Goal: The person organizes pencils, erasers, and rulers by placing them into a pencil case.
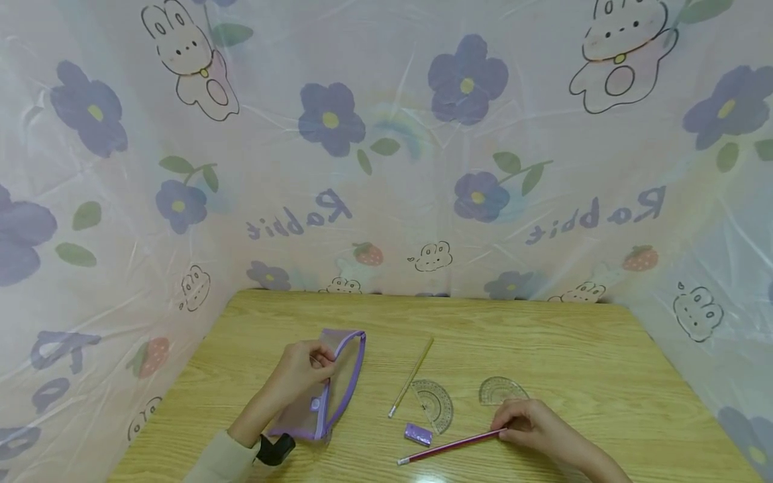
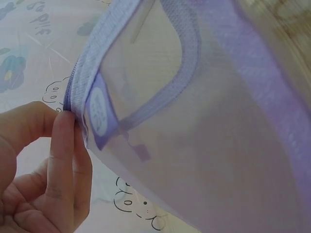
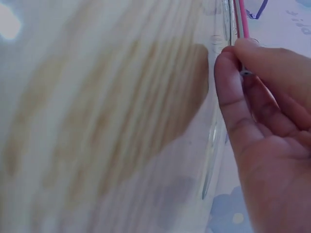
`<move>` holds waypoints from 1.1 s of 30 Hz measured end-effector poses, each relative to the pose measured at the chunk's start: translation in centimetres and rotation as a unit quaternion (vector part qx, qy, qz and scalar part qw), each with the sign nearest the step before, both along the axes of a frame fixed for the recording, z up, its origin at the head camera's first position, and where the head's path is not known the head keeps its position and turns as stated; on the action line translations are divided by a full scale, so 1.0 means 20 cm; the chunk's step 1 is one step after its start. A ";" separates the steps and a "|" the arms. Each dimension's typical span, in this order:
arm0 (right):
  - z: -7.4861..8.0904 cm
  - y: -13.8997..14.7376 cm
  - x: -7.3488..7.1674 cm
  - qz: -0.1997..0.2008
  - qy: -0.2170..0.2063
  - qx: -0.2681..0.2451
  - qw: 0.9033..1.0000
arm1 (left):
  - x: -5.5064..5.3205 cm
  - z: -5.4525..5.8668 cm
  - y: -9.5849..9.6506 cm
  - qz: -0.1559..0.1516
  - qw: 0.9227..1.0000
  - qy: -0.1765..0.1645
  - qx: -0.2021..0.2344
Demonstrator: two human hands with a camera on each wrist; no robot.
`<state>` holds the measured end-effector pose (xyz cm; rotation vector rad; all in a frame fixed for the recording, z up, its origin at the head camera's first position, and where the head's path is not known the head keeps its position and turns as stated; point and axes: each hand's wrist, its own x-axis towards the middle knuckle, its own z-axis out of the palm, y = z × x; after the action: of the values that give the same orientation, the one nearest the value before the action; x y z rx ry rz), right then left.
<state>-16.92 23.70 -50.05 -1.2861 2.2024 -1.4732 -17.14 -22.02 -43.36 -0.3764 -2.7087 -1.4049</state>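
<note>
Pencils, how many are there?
2: a yellow pencil lies on the table, right of the purple pouch, and the right hand pinches a dark red pencil.

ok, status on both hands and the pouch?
Left hand pinches pouch rim, mouth open. Right hand pinches red pencil. Purple eraser close beside pencil.

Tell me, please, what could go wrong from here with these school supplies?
The right hand holds the red pencil near one end, so its long free part could swing and bump the purple eraser beside it. The left hand pinches the purple pencil case at its edge; if this pinch slips, the opening might sag closed. The clear protractor close to the right hand might be nudged.
</note>
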 end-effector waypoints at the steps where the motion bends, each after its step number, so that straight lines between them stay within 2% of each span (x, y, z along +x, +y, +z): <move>1: 0.00 0.00 0.00 -0.002 -0.007 -0.001 1.000 | 0.00 0.00 0.00 0.000 1.000 0.001 0.000; 8: 0.00 0.02 0.01 -0.012 -0.029 -0.003 1.000 | -0.01 -0.02 0.01 -0.020 1.000 0.014 0.004; 15: -0.01 0.02 0.00 0.004 -0.058 -0.010 0.998 | -0.02 -0.01 0.00 -0.014 1.000 0.021 -0.007; 27: -0.01 0.00 0.00 0.013 -0.029 -0.018 0.999 | -0.01 -0.02 0.00 -0.013 1.000 0.018 -0.007; 33: 0.00 0.02 0.00 0.008 -0.076 -0.033 0.997 | -0.01 -0.01 0.00 -0.010 1.000 0.024 -0.016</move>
<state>-16.89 24.15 -50.14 -1.1649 2.0591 -1.5946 -17.24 -22.05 -43.56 -0.4349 -2.6997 -1.3393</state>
